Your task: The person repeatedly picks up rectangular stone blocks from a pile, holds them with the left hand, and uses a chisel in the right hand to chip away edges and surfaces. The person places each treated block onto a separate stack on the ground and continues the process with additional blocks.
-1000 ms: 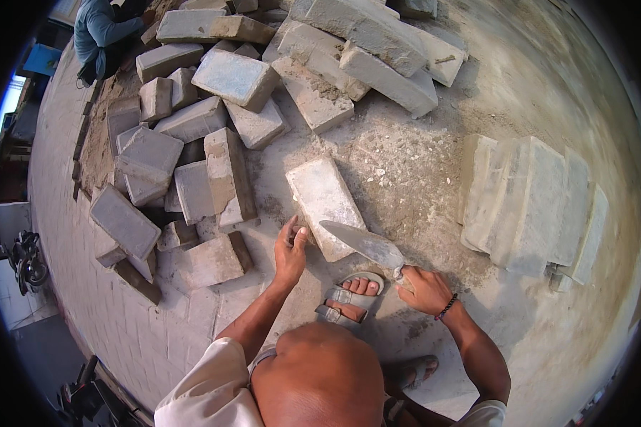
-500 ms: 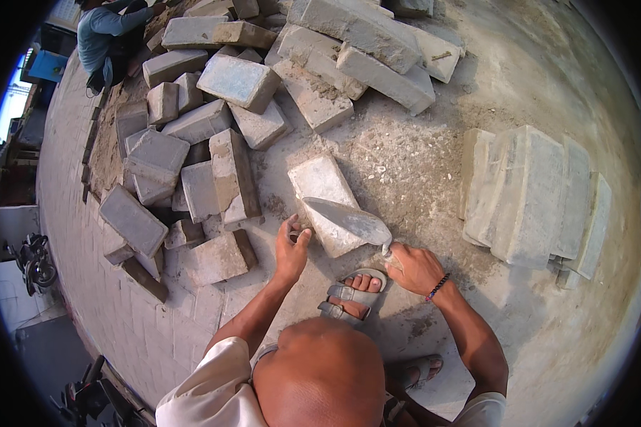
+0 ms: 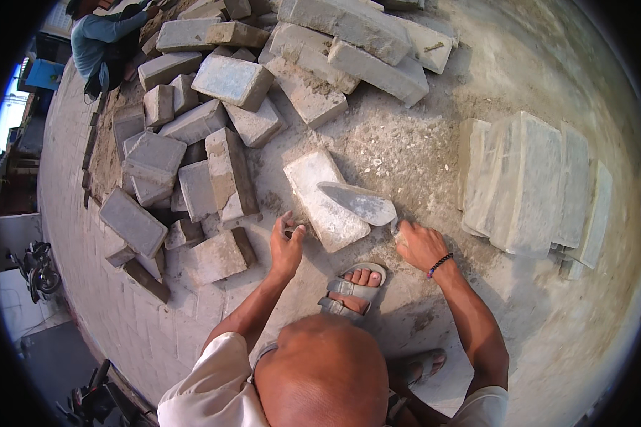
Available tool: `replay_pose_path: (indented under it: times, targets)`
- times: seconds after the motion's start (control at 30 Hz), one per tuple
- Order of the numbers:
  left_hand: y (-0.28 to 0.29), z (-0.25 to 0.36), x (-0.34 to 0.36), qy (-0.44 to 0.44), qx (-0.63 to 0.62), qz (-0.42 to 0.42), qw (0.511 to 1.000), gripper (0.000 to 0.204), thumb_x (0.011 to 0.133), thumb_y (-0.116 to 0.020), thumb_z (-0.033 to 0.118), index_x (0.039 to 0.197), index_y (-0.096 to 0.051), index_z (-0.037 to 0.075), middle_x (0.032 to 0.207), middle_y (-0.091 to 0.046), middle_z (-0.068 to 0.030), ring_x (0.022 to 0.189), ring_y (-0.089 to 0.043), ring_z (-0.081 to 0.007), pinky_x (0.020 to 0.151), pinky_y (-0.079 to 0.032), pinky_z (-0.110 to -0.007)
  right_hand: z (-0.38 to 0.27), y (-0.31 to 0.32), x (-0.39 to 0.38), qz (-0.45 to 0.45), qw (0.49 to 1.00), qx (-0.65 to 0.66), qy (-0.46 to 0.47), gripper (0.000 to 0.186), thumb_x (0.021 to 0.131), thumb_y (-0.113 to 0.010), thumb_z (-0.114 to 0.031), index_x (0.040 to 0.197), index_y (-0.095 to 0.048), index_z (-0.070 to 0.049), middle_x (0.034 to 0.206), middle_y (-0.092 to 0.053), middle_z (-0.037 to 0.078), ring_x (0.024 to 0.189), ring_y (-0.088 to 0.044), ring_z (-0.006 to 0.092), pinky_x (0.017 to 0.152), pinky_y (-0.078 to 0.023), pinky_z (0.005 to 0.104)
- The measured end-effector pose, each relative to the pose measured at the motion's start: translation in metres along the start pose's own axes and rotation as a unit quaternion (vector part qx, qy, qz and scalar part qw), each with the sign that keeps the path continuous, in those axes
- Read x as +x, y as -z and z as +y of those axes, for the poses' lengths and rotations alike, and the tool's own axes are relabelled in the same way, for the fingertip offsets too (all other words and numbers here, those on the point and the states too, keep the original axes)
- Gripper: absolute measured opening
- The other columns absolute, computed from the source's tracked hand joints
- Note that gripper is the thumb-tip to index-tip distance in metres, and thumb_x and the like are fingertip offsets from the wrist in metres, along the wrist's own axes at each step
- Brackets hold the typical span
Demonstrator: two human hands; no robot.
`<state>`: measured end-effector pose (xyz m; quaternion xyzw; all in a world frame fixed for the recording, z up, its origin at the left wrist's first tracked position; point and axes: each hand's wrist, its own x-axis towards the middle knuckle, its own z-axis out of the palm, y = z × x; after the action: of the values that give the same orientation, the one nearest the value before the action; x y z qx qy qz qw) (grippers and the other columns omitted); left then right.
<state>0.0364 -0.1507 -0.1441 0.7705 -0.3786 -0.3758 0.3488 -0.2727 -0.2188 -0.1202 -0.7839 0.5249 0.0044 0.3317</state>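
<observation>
My right hand [image 3: 421, 249] is closed around the handle of a trowel [image 3: 363, 204], whose grey blade points left over a pale concrete paving block [image 3: 310, 173]. That block lies flat on the ground in front of me, slanting from upper left to lower right. Whether the blade touches its top, I cannot tell. My left hand [image 3: 286, 249] is beside the block's near left side, its thumb apart from the loosely curled fingers, and nothing shows in it.
A heap of loose blocks [image 3: 224, 171] spreads from the left to the far side. Several blocks stand on edge in a row [image 3: 527, 185] at the right. My sandalled foot [image 3: 356, 285] is just below the near block. Another person [image 3: 103, 43] crouches at the far left.
The trowel has moved slightly right, and its blade has turned to show more of its flat face. My right hand has shifted right with it; my left hand has barely moved.
</observation>
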Motion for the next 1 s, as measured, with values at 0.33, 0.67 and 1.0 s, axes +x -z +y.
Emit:
replay_pose_path:
  times: [0.33,0.67,1.0]
  targets:
    - [0.039,-0.005,-0.003,0.020,0.013,0.054,0.998,0.043,0.092,-0.062,0.010,0.133,-0.052,-0.002,0.110,-0.059,-0.0133,0.098,-0.056,-0.0191,0.084,-0.047,-0.033,-0.025,0.035,-0.039,-0.087,0.983,-0.063,0.151,0.030,0.081,-0.068,-0.020,0.106,-0.057,-0.009,0.085,-0.063,0.022,0.076,-0.067,0.0391,0.064,-0.054,0.0481]
    - [0.027,-0.009,-0.007,0.029,-0.009,0.038,0.999,0.044,0.090,-0.061,0.008,0.132,-0.052,0.000,0.113,-0.059,-0.0149,0.092,-0.056,-0.0190,0.083,-0.047,-0.033,-0.057,0.046,0.033,0.034,0.984,-0.156,0.074,0.019,0.083,-0.066,-0.015,0.096,-0.055,-0.009,0.084,-0.062,0.018,0.073,-0.067,0.0357,0.063,-0.055,0.0441]
    - [0.040,-0.038,-0.042,0.081,-0.050,0.052,0.994,0.042,0.090,-0.062,0.007,0.130,-0.054,-0.001,0.108,-0.058,-0.0116,0.088,-0.055,-0.0154,0.077,-0.047,-0.030,-0.117,0.081,0.015,-0.067,0.926,-0.340,0.151,0.010,0.085,-0.059,-0.012,0.094,-0.063,-0.010,0.080,-0.065,0.012,0.077,-0.068,0.0272,0.068,-0.052,0.0365]
